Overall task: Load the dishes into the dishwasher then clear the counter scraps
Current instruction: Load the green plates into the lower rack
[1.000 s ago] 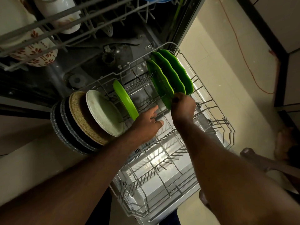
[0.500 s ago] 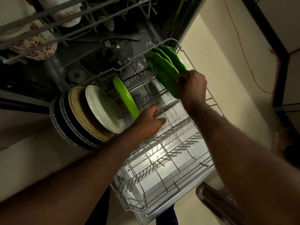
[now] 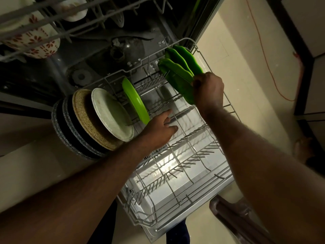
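**A:** Where was the right hand (image 3: 208,90)?

**B:** At the far right corner of the rack (image 3: 186,173). Its fingers were curled over the near edge of the front plate (image 3: 175,78), gripping it. That plate sat tilted, leaning towards the other green plates (image 3: 189,59) behind it. Those stood close against the rack's far rim and right side wire.

**A:** And the left hand (image 3: 158,131)?

**B:** It held nothing. Its fingers lay loosely straight over the middle tines, with the index pointing towards the far side, just right of the lone plate (image 3: 135,101) (whether the fingertips touched wire, I couldn't tell).

**A:** What stood along the left edge?

**B:** A row of plates on edge. The lone plate, bright green, came first, then the white plate (image 3: 112,113) and the tan plate (image 3: 84,117). The dark plates (image 3: 70,131) were outermost and hid the rack's left rim.

**A:** Any room to move?

**B:** Plenty. A bare run of tines lay between the lone plate and the front plate. The near half of the rack, from the hands to the front rim, showed only wire and tines.

**A:** Overhead?

**B:** The upper rack (image 3: 44,23) crossed the far left corner with a patterned bowl (image 3: 35,43) in it, well apart from both hands. Right of the lower rack lay pale floor (image 3: 237,41) with an orange cord (image 3: 269,67) trailing across it.
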